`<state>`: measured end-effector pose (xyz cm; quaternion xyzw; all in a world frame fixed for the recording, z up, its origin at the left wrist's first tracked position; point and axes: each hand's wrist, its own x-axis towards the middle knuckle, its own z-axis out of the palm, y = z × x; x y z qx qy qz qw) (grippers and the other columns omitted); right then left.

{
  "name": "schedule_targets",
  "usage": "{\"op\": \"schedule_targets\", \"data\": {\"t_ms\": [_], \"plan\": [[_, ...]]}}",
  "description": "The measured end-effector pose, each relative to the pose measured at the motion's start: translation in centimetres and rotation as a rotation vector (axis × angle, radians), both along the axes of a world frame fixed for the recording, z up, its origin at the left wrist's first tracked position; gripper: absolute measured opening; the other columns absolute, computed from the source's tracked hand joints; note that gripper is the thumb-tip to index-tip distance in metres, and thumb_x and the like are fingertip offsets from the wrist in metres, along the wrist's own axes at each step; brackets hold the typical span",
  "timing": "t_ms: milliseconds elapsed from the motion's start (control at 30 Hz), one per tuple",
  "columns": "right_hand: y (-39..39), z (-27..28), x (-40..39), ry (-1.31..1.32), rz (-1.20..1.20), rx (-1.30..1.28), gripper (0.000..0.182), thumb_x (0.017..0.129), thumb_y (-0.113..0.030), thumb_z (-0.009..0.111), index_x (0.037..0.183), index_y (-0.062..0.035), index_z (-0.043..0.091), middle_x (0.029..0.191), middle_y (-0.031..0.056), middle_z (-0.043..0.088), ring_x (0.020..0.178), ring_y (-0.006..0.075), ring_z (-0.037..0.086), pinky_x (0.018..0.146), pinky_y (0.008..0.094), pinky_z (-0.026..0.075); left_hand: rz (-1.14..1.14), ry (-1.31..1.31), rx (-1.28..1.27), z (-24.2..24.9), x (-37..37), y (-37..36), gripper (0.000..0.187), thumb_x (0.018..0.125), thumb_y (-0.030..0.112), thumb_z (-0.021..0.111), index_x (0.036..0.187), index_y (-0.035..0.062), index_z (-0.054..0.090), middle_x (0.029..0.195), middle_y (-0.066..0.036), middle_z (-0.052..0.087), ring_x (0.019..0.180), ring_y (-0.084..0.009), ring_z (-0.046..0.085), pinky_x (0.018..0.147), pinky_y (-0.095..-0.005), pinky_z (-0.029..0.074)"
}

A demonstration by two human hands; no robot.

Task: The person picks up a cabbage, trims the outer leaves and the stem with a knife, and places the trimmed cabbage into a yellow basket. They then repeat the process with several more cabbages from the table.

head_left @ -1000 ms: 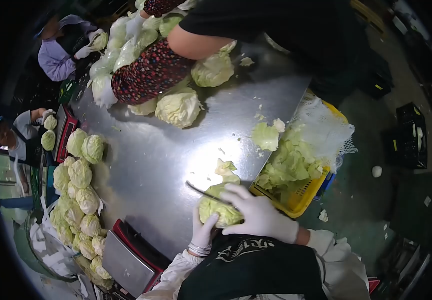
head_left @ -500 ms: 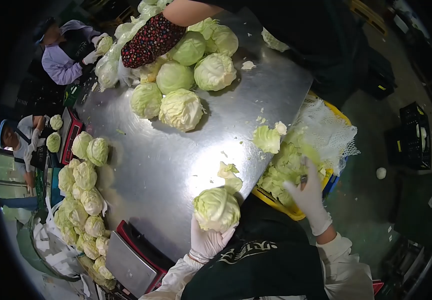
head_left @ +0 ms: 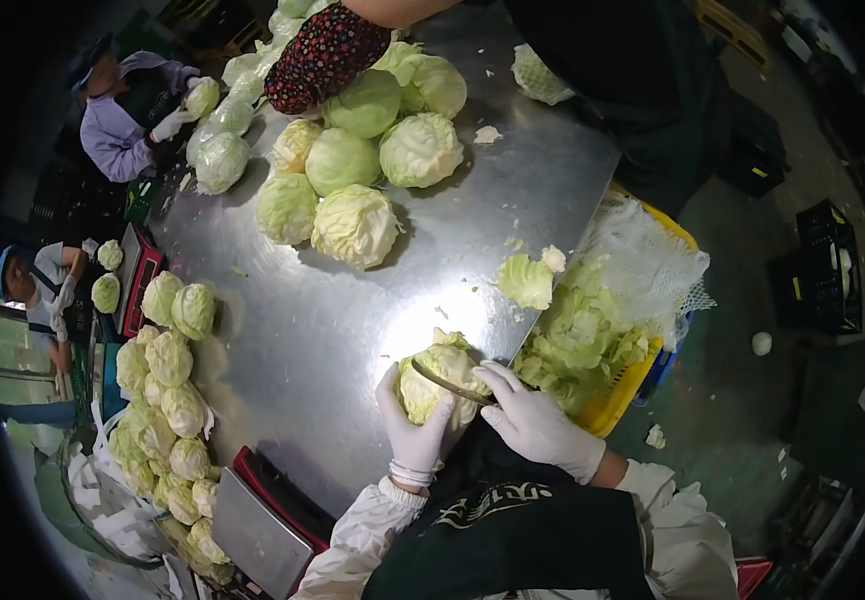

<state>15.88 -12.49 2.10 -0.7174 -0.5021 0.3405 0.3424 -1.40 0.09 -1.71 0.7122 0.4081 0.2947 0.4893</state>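
Note:
Close to my body, at the near edge of the metal table (head_left: 303, 370), my left hand (head_left: 415, 435) in a white glove grips a pale green cabbage (head_left: 443, 388) from its left and near side. My right hand (head_left: 543, 428), gloved too, is closed around a knife (head_left: 451, 386). The blade lies across the face of the cabbage, its tip pointing up and left; the handle is hidden in my palm. Just right of my hands, loose outer leaves (head_left: 588, 335) fill a yellow crate (head_left: 621, 395). A single torn leaf (head_left: 526, 282) rests at the table's edge above it.
Several whole cabbages (head_left: 355, 226) sit at the table's far side, beside a person's flowered sleeve (head_left: 325, 62). More are piled at the left (head_left: 171, 358) near a scale (head_left: 258, 530). Two co-workers stand at the left. White netting (head_left: 643, 255) drapes over the crate.
My right hand has come from the leaf crate to the cabbage, with the knife now against it. The cabbage has turned in my left hand. The flowered sleeve shifted slightly right.

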Motion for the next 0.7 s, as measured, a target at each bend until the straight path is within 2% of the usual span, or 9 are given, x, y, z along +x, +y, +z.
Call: {"op": "schedule_targets", "data": {"t_ms": [167, 267, 333, 367, 433, 567, 633, 667, 700], "plan": [[1.2, -0.5, -0.8, -0.022, -0.028, 0.014, 0.056, 0.103, -0.032, 0.051, 0.149, -0.0024, 0.038, 0.146, 0.0219, 0.050, 0.089, 0.0404, 0.071, 0.077, 0.0464, 0.057, 0.065, -0.063, -0.088, 0.1, 0.9, -0.3, 0.074, 0.086, 0.012, 0.080, 0.144, -0.0032, 0.037, 0.137, -0.016, 0.049, 0.128, -0.0251, 0.051, 0.111, -0.0396, 0.042], [2.3, 0.0, -1.3, -0.140, -0.097, -0.015, 0.054, 0.102, -0.031, 0.053, 0.145, -0.0007, 0.043, 0.139, 0.0193, 0.057, 0.079, 0.0360, 0.072, 0.068, 0.0438, 0.058, 0.061, -0.045, -0.015, 0.0, 1.2, -0.7, 0.078, 0.083, 0.014, 0.083, 0.143, -0.0051, 0.038, 0.133, -0.015, 0.047, 0.126, -0.0250, 0.049, 0.110, -0.0400, 0.040], [3.0, -0.2, -1.3, -0.312, -0.134, 0.020, 0.046, 0.102, -0.029, 0.054, 0.137, -0.0002, 0.050, 0.122, 0.0143, 0.066, 0.069, 0.0318, 0.071, 0.062, 0.0413, 0.057, 0.107, -0.090, -0.123, 0.2, 1.6, -0.9, 0.076, 0.085, 0.014, 0.082, 0.143, -0.0065, 0.037, 0.131, -0.016, 0.047, 0.124, -0.0251, 0.049, 0.109, -0.0398, 0.041], [3.3, -0.3, -1.2, -0.313, -0.140, 0.013, 0.046, 0.102, -0.029, 0.054, 0.137, -0.0002, 0.050, 0.122, 0.0143, 0.066, 0.069, 0.0318, 0.071, 0.062, 0.0413, 0.057, 0.100, -0.090, -0.130, 0.1, 1.6, -0.7, 0.076, 0.085, 0.014, 0.082, 0.143, -0.0065, 0.037, 0.131, -0.016, 0.047, 0.124, -0.0251, 0.049, 0.109, -0.0398, 0.041], [3.9, -0.5, -0.9, -0.371, -0.140, 0.069, 0.034, 0.102, -0.028, 0.055, 0.124, -0.0022, 0.056, 0.104, 0.0115, 0.068, 0.066, 0.0305, 0.071, 0.059, 0.0405, 0.057, 0.107, -0.061, -0.100, -0.1, 1.7, -0.3, 0.074, 0.087, 0.015, 0.080, 0.142, -0.0078, 0.037, 0.131, -0.017, 0.047, 0.124, -0.0255, 0.049, 0.109, -0.0397, 0.040], [5.0, -0.8, 0.1, -0.367, -0.125, 0.035, 0.029, 0.103, -0.028, 0.052, 0.113, -0.0024, 0.060, 0.096, 0.0136, 0.068, 0.069, 0.0306, 0.071, 0.061, 0.0418, 0.057, 0.152, -0.083, -0.189, 0.5, 2.0, -0.2, 0.076, 0.086, 0.017, 0.081, 0.142, -0.0088, 0.037, 0.131, -0.017, 0.048, 0.125, -0.0262, 0.048, 0.110, -0.0404, 0.040], [5.9, -2.9, 1.8, -0.381, -0.141, -0.013, 0.032, 0.104, -0.030, 0.048, 0.103, -0.0022, 0.063, 0.094, 0.0181, 0.069, 0.077, 0.0342, 0.071, 0.067, 0.0462, 0.057, 0.052, 0.094, 0.141, -0.6, 0.9, -0.6, 0.080, 0.082, 0.019, 0.083, 0.143, -0.0077, 0.037, 0.130, -0.017, 0.048, 0.125, -0.0273, 0.049, 0.110, -0.0414, 0.039], [6.5, -1.6, 3.2, -0.191, -0.274, -0.226, 0.036, 0.105, -0.031, 0.044, 0.099, -0.0025, 0.065, 0.090, 0.0202, 0.069, 0.083, 0.0398, 0.069, 0.074, 0.0501, 0.056, 0.042, 0.088, 0.145, -1.1, 0.6, -0.7, 0.080, 0.082, 0.019, 0.083, 0.143, -0.0077, 0.037, 0.130, -0.017, 0.048, 0.125, -0.0273, 0.049, 0.110, -0.0414, 0.039], [6.2, -3.8, 3.8, -0.178, -0.306, -0.115, 0.038, 0.106, -0.032, 0.042, 0.098, -0.0028, 0.065, 0.088, 0.0219, 0.069, 0.084, 0.0437, 0.066, 0.077, 0.0519, 0.054, 0.019, 0.087, 0.202, -1.6, 0.2, -1.0, 0.081, 0.081, 0.019, 0.083, 0.143, -0.0067, 0.038, 0.133, -0.017, 0.048, 0.127, -0.0282, 0.048, 0.112, -0.0419, 0.038]]}}
